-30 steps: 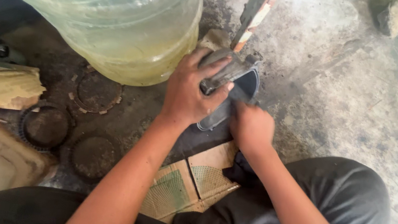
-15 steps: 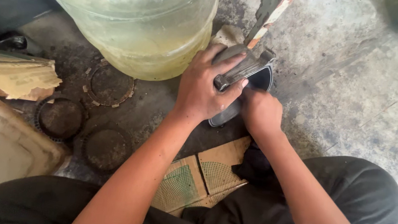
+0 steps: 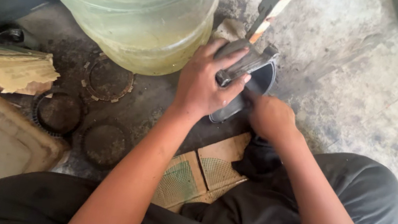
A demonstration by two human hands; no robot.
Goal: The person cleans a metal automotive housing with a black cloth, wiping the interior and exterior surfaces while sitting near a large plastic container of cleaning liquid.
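Left hand [image 3: 201,89] fingers wrapped around a metal clamp tool [image 3: 245,64], holding it on the rim of a dark round part [image 3: 255,86] on the concrete floor [image 3: 354,85]. Right hand [image 3: 270,116] closed against the part's lower edge; exact grip hidden. Big clear jug [image 3: 135,13] just beside; toothed rings [image 3: 107,79] lie left
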